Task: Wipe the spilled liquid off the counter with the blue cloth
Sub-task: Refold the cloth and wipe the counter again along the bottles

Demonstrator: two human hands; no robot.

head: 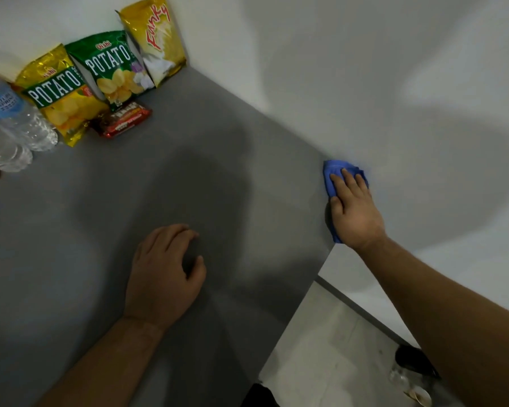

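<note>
The blue cloth [332,171] is bunched up at the right edge of the grey counter [100,230], against the white wall. My right hand [354,208] lies flat on top of the cloth and presses it down, fingers spread over it; most of the cloth is hidden under the palm. My left hand [162,274] rests on the counter near the middle, fingers curled loosely, holding nothing. I cannot make out any liquid on the grey surface.
At the back left stand three snack bags [112,66], a small red packet [121,118] and two water bottles [15,124]. The counter's right edge [306,295] drops to a light floor. White walls close the back and right.
</note>
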